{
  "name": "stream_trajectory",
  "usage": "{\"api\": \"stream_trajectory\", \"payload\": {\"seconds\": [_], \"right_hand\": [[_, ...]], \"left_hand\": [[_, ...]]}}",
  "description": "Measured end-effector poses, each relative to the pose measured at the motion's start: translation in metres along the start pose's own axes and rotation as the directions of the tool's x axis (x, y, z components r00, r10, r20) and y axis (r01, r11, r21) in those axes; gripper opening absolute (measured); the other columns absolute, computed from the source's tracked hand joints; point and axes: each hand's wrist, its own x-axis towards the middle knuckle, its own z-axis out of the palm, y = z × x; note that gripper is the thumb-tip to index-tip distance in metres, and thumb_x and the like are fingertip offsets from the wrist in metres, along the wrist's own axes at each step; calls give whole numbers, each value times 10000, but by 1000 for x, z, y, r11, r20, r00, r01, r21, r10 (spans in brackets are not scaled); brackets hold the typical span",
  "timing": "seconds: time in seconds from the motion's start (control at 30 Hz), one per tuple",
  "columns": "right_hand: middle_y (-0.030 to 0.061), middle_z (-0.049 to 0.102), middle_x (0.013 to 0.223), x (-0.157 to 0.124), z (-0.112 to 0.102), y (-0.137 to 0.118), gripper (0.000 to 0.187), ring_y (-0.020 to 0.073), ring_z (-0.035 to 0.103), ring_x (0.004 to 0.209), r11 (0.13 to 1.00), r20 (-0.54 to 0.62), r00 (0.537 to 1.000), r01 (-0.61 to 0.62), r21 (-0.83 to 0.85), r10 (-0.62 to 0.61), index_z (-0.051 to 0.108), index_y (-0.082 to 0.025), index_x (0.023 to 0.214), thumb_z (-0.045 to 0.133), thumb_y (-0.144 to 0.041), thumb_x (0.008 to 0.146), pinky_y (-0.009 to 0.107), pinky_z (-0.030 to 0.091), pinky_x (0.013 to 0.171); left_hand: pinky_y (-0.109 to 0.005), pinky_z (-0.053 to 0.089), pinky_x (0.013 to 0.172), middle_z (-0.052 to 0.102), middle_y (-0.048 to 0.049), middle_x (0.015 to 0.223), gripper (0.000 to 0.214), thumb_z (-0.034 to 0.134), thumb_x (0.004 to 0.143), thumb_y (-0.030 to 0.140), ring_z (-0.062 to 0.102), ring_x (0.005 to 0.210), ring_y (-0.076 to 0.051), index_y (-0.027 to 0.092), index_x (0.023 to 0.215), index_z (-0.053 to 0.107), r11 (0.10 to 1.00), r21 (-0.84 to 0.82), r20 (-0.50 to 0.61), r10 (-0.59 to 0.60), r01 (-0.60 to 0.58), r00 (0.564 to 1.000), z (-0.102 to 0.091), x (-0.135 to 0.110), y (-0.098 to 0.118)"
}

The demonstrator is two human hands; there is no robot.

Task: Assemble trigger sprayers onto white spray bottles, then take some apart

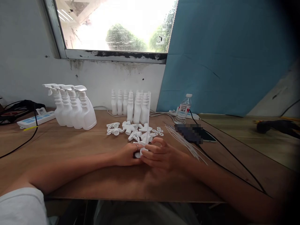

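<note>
My left hand [128, 154] is closed around a white trigger spray head [138, 154] near the front of the table. A thin white tube [148, 115] stands up from between my hands; its lower end is hidden by my fingers. My right hand [162, 153] has its fingers bent against the spray head from the right. Just beyond my hands lies a pile of loose white trigger spray heads [131, 127]. Beside the pile are several small white rings [159, 130].
Several white bottles [137, 107] without spray heads stand behind the pile. At the left, spray bottles [86, 114] with heads fitted stand in a row. White tubes [185, 143], a phone [208, 136], a water bottle [182, 111] and black cables [232, 161] lie or stand at the right.
</note>
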Motion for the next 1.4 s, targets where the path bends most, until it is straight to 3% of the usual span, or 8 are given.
{"api": "stream_trajectory", "payload": {"seconds": [0.2, 0.37, 0.5, 0.63, 0.87, 1.1, 1.2, 1.4], "right_hand": [[76, 579, 1375, -3, 4, 0, 368, 221, 483, 1277, 999, 235, 971, -41, 31, 32, 613, -162, 1229, 492, -202, 884, 457, 289, 1091], [116, 588, 1355, -4, -4, 3, 375, 240, 531, 1171, 989, 320, 943, -126, 74, 96, 602, -138, 1222, 484, -188, 869, 455, 340, 979], [110, 633, 1272, -5, -8, 6, 407, 256, 544, 1119, 978, 373, 920, -175, 114, 121, 602, -162, 1208, 478, -106, 824, 449, 362, 938], [101, 638, 1232, -10, -6, 10, 445, 259, 538, 1119, 980, 335, 934, -168, 108, 123, 565, -191, 1287, 485, -107, 857, 440, 377, 946], [70, 631, 1155, -4, -12, 22, 572, 208, 559, 1021, 960, 93, 960, -270, 73, 263, 401, -261, 1463, 374, -58, 929, 382, 431, 872], [88, 513, 1188, 38, -44, 67, 571, 204, 517, 1007, 780, -119, 799, -525, 341, 590, 365, -351, 1493, 469, -186, 956, 340, 509, 774], [45, 515, 1328, 60, -68, 95, 492, 177, 544, 917, 577, -188, 631, -494, 650, 752, 445, -371, 1414, 539, -268, 942, 326, 490, 729], [19, 596, 1173, 73, -111, 126, 98, 201, 564, 930, 505, -379, 406, -269, 820, 832, 589, -320, 989, 549, -316, 900, 333, 454, 694]], "left_hand": [[-290, 504, 753, 699, -94, 913, 303, 661, 802, 463, 653, 845, -211, 170, 878, 654, 990, 101, 11, 100, -101, 995, -11, -1, -5], [-234, 416, 609, 704, -40, 711, 376, 576, 868, 541, 598, 612, -130, 209, 842, 751, 956, 293, 199, -28, -32, 980, -78, 24, -15], [-269, 416, 659, 723, -40, 818, 326, 600, 856, 502, 614, 686, -173, 222, 967, 725, 861, 430, -176, -217, 273, 960, -131, 77, -46], [-293, 447, 839, 645, -134, 1205, 442, 693, 803, 401, 618, 1017, -234, 153, 1156, 591, 850, 155, -628, -308, 503, 714, -151, 130, -89], [-294, 477, 867, 651, -198, 1201, 538, 694, 810, 395, 635, 1048, -237, 65, 1205, 538, 840, -85, -684, -440, 535, 582, -142, 155, -134], [-252, 489, 893, 693, -144, 1157, 398, 653, 781, 230, 658, 1029, -197, 85, 1150, 621, 881, -73, -759, -354, 468, 547, -183, 140, -104], [-269, 510, 866, 712, -118, 1080, 414, 658, 736, 215, 662, 957, -192, 93, 1131, 642, 917, 86, -776, -184, 389, 604, -208, 121, -64], [-301, 515, 810, 714, -32, 917, 322, 643, 730, 288, 660, 845, -181, 157, 1017, 709, 868, 453, -335, -43, 201, 941, -216, 80, 18]]}}
